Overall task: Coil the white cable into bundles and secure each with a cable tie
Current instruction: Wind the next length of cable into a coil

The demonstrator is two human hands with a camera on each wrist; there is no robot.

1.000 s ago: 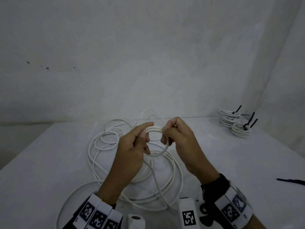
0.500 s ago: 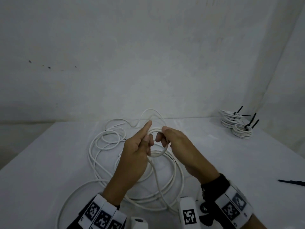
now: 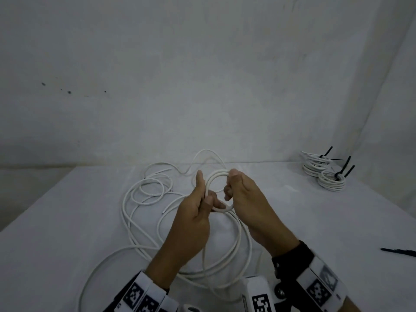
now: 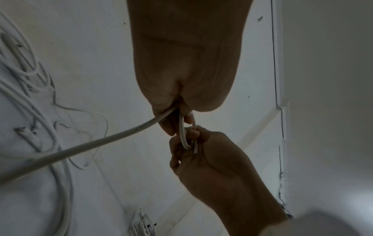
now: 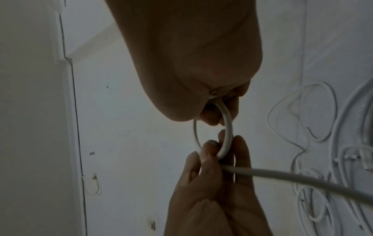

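Progress looks partial: two finished bundles (image 3: 324,172), each with a black cable tie (image 3: 344,171), lie at the far right corner of the worktop (image 3: 67,221), but much white cable (image 3: 139,221) is spread loose over the middle. The left hand (image 3: 191,221) and the right hand (image 3: 245,199) hold a small coil (image 3: 217,191) above this loose cable. The fingers of each hand are curled and pinch one side of the coil, which has only a few turns. I judge that many turns are left and then the tie. A spare black tie (image 3: 398,252) waits at the right edge. No container is visible here.
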